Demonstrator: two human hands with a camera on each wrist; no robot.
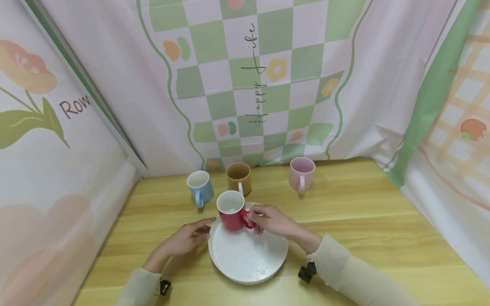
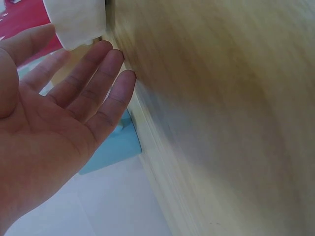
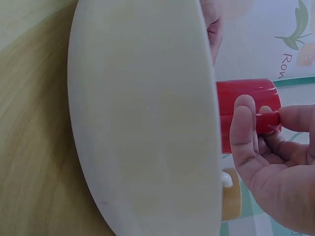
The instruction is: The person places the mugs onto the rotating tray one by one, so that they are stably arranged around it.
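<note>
My right hand grips the handle of a red mug with a white inside. The mug is upright over the far left part of a round white tray, whose raised rim hides its base in the right wrist view. Fingers and thumb curl round the handle there. At the tray's left rim, my left hand has its fingers extended, fingertips right at the edge. In the left wrist view that hand shows a bare palm and nearly straight fingers, with nothing in it.
Behind the tray stand a light blue mug at left and a mustard-brown mug just beyond the red one. A pink mug stands farther right. The wooden table meets printed cloth walls at back and sides.
</note>
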